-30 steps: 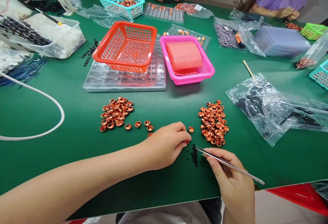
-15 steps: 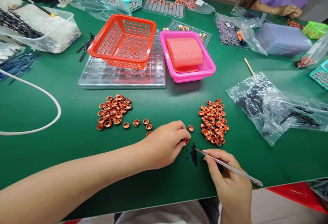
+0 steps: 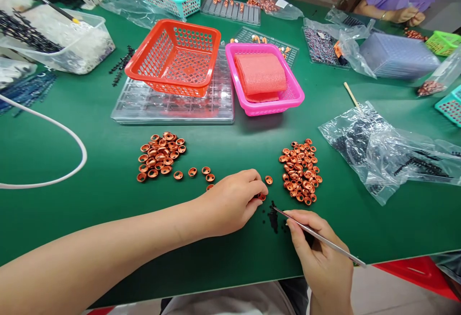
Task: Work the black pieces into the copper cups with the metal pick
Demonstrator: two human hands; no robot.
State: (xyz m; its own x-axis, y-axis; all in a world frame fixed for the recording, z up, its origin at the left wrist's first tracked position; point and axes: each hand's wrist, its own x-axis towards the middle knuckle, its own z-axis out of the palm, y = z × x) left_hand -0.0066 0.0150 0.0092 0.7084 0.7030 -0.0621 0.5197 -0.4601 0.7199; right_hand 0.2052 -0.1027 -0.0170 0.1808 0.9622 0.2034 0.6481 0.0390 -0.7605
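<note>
Tweezers (image 3: 326,239) turned slightly, slim, silvery, glossy copper-coloured rings (image 3: 302,167)

Stretches bare left forearm (image 3: 137,236) in from the lower left, with left hand (image 3: 232,204) knuckles up and fingers (image 3: 258,187) curled down. Holds right hand (image 3: 322,252) lower, angled inward, with thumb (image 3: 299,236) pressed toward forefinger (image 3: 310,218).

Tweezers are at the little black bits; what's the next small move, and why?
I'd probably pinch one bit from the black pile and lift it: the right hand holds the tweezers with their tips at that pile, while the left hand has its fingertips at a copper-coloured ring close by. Whether the tips already grip a bit is too small to tell.
</note>
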